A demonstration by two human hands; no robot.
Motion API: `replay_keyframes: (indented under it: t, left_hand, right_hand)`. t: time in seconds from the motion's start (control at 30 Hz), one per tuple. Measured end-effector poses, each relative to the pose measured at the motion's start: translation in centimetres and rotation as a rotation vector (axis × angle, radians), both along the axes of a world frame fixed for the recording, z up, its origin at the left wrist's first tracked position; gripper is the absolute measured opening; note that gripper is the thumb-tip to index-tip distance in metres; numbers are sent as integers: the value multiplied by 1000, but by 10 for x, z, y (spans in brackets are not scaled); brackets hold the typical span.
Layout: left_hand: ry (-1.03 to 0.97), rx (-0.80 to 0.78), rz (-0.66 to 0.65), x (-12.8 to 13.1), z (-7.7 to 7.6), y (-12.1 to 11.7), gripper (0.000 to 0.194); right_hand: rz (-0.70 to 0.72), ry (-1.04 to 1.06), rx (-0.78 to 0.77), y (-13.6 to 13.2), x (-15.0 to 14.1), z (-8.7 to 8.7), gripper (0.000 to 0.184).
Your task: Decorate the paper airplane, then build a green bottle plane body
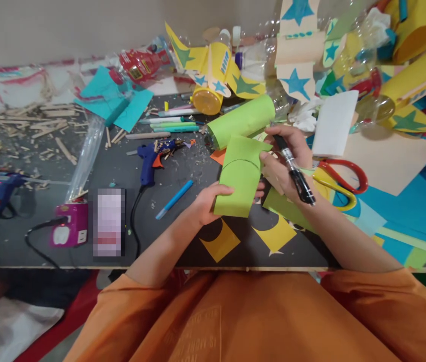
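Marking out green card [237,193] at table, by judgement; line apparently drawn.
Pinching green card at its lower left with left hand [209,203], thumb on top, fingers beneath; gripping black marker [299,183] in right hand [291,158], at card's right edge. Cannot tell if capped. Noted on card: dark curve [241,161]. Just beyond card: green-wrapped bottle [245,119]; on its near side: yellow scraps [219,241]; to its right: scissors [359,177]; to its left: blue pen [175,199], then glue gun [148,168]. Judged to call next for holding card flat and steady before further stroke or cut.
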State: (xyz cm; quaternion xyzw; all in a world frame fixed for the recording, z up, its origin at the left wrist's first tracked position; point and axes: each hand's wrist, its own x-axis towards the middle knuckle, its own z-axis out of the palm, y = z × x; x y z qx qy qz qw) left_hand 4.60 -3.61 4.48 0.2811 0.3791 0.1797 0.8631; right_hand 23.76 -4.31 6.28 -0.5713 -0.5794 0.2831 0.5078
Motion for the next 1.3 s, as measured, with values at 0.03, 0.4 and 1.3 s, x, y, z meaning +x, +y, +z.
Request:
replay_keyframes:
  t: [0.03,0.4,1.3]
  left_hand:
    - [-67,-75,-39,1,1,0,46]
    - [46,-102,359,9,3,2,34]
    - [-44,-77,313,9,6,0,45]
  right_hand:
    - [14,-31,-12,0,1,-1,26]
    - [377,-869,-6,-31,28,-15,54]
    - [-37,-1178,-433,-59,104,25,53]
